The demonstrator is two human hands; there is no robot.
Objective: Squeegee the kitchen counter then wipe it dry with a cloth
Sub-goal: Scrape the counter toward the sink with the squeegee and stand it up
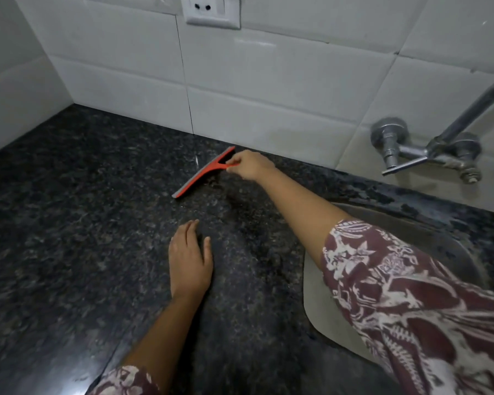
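while the right hand (250,164) pinches the handle of the red plastic squeegee w/ grey rubber blade (202,173), blade edge down on the dark speckled granite bench (69,223) near the white tiled wall (268,89), left hand (190,259) lies flat, grip wide, holding nothing, beside the steel sink (314,295).

Two hands are in view: the right hand (250,165), reaching far forward, and the left hand (190,259), nearer the body. One squeegee (203,172) lies at the right hand's fingertips, its handle pinched there, beyond the left hand. One counter (69,223) spreads under both hands. One sink (428,232) sits to the right of the left hand, under the right forearm. One tap (428,151) is on the wall to the right of the right hand. One wall socket (210,10) is above and beyond both hands.
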